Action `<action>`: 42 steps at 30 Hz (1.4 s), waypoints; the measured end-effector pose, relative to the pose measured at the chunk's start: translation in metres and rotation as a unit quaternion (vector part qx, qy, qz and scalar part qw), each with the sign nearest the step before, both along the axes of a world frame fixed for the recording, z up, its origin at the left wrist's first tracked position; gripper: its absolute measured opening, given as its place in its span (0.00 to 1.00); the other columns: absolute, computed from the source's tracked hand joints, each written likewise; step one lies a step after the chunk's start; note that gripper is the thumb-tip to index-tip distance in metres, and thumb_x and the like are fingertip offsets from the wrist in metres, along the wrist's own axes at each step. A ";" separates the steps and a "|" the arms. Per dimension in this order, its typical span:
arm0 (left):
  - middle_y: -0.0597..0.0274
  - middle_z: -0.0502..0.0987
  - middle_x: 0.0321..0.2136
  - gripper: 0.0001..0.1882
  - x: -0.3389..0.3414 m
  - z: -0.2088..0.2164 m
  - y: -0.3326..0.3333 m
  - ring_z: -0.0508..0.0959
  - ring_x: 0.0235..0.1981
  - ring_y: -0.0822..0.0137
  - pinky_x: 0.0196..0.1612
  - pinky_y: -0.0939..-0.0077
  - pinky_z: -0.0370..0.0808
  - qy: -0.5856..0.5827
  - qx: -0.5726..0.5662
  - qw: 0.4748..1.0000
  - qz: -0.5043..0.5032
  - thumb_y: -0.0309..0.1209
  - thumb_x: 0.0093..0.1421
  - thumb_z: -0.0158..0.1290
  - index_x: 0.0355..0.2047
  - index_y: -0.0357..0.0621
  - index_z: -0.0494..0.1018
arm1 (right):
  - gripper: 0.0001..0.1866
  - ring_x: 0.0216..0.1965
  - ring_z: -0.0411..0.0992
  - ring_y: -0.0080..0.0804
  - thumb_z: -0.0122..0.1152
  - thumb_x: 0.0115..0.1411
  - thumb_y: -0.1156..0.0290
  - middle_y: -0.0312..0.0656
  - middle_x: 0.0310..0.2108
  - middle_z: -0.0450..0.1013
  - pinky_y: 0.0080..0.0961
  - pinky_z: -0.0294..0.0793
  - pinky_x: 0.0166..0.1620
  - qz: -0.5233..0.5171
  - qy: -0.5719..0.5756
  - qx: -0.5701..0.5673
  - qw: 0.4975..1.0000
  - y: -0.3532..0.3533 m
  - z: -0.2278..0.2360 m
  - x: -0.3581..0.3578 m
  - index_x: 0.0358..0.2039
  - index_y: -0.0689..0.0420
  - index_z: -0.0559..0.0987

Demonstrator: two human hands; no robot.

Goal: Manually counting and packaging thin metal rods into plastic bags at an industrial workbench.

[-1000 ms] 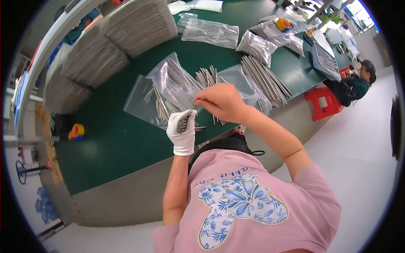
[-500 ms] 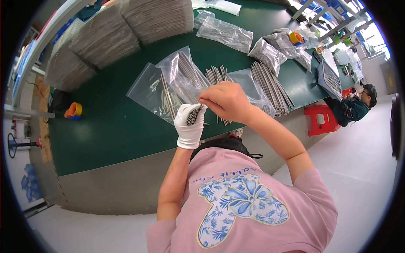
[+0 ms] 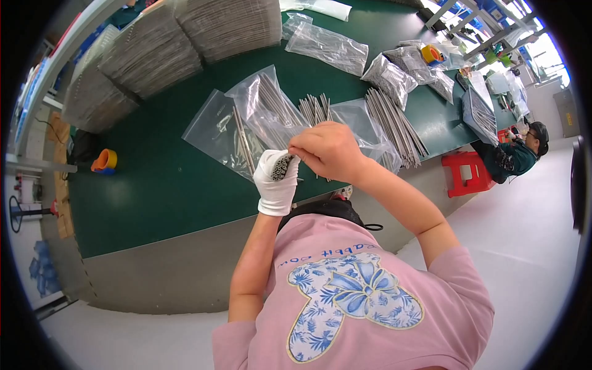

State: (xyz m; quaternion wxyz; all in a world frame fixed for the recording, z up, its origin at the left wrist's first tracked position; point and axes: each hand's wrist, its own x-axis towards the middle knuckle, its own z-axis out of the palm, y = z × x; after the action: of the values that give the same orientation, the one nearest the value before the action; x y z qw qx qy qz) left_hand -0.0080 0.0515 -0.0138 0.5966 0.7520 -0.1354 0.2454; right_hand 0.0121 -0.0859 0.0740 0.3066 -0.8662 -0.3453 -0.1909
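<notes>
My left hand (image 3: pixel 275 185), in a white glove, is closed round a bundle of thin metal tubes (image 3: pixel 281 168), whose hollow ends face up at me. Bare, my right hand (image 3: pixel 327 151) pinches at the edge of that bundle, its thumb and fingertips together; what lies between them is too small to make out. Just beyond the hands, clear plastic bags (image 3: pixel 259 98) with metal rods in them lie on the green table (image 3: pixel 154 203). A small pile of metal rods (image 3: pixel 314 110) is partly hidden behind my right hand. Further right lies a larger pile of rods (image 3: pixel 394 126).
Stacks of wrapped grey sheets (image 3: pixel 228 28) stand at the back left. An orange tape roll (image 3: pixel 105 160) sits at the left. Filled bags of small metal parts (image 3: pixel 390 80) lie at the back right. Beyond the table's right end, a person (image 3: pixel 524 151) sits near a red stool (image 3: pixel 467 174).
Both hands keep nearly the same place and grip, with my right fingertips still at the bundle's edge. The whole view has shifted very slightly.
</notes>
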 end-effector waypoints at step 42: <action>0.63 0.72 0.28 0.07 0.009 0.002 -0.008 0.73 0.29 0.75 0.34 0.83 0.73 0.087 0.019 0.995 -0.043 0.20 0.55 0.52 0.35 0.33 0.70 | 0.05 0.24 0.74 0.32 0.60 0.49 0.73 0.44 0.23 0.74 0.23 0.71 0.29 -0.512 -0.140 0.218 0.819 -0.202 0.011 0.004 0.26 0.60 0.76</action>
State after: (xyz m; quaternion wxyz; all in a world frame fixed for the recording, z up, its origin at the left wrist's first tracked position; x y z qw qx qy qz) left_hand 0.0012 0.0435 -0.0116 0.6017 0.7753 -0.1200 0.1500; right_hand 0.0164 -0.2880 0.0852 0.2942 -0.7926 0.1591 -0.5098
